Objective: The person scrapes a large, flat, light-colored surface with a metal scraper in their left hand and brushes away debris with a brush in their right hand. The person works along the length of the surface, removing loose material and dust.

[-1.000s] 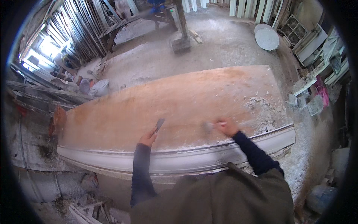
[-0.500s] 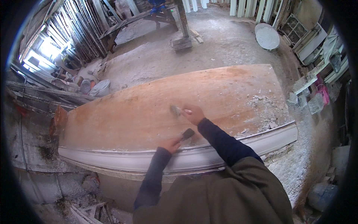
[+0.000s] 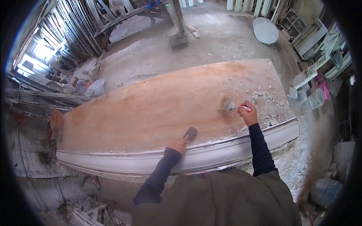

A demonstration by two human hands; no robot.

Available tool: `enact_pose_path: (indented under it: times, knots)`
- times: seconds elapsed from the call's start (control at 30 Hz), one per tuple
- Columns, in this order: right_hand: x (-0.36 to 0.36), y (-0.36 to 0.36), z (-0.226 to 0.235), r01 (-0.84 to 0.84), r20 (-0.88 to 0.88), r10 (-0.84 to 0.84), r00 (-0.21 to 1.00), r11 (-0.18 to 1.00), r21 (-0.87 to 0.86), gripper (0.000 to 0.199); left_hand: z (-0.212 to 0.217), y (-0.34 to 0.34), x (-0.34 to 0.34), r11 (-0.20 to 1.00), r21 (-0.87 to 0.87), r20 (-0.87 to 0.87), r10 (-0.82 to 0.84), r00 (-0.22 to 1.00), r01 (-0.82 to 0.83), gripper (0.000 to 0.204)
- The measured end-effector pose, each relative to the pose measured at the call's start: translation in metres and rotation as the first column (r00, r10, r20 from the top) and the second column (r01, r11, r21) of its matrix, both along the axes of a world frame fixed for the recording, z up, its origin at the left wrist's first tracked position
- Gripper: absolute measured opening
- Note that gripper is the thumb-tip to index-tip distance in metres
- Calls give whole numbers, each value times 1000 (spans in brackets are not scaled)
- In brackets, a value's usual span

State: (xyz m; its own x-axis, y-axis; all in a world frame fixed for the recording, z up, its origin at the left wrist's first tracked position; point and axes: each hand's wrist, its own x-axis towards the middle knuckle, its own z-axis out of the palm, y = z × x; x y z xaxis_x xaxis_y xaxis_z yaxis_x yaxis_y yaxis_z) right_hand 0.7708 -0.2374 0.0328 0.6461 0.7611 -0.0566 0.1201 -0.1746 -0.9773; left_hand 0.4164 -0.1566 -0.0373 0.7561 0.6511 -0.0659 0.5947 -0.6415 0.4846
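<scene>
My right hand (image 3: 249,115) is closed around the handle of a paintbrush (image 3: 228,104), whose bristles lie low over the right half of a wooden board (image 3: 151,105). White crumbs and flakes (image 3: 264,101) are scattered just beyond the brush, toward the board's right end. In my left hand (image 3: 178,145) is a dark, flat, blade-like scraper (image 3: 191,132), held near the front edge; its handle is hidden by the fingers. A long white moulding (image 3: 120,162) runs along the near side of the board, beneath my left wrist.
Beyond the board stands a wooden post (image 3: 177,22) on a block. A round white-coated basin (image 3: 265,31) sits on the dusty floor at the far right. Plastic bags (image 3: 316,98) and frames lie along the right wall. Poles (image 3: 71,28) lean at the back left.
My right hand has swept the paintbrush to the right across the board, toward the white crumbs. My left hand has shifted slightly right, still holding the scraper.
</scene>
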Motion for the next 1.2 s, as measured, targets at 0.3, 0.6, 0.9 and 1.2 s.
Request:
enact_pose_path:
  times: [0.3,0.6,0.9,1.2]
  knots:
    - [-8,-5,-6,39,30,-40,999,997,62,10,-19,3,1,999,38,-42,-24,999,25,36]
    - [-69,18,4,-111,203,76,976,979,169,5,30,41,8,964,-158,2,216,976,-213,39]
    - [-64,-1,2,-291,249,289,924,956,-29,16,83,44,-91,755,-296,-297,510,807,-586,40]
    - [13,-11,34,42,625,23,780,995,-89,9,19,37,-90,915,-268,5,316,949,-303,41]
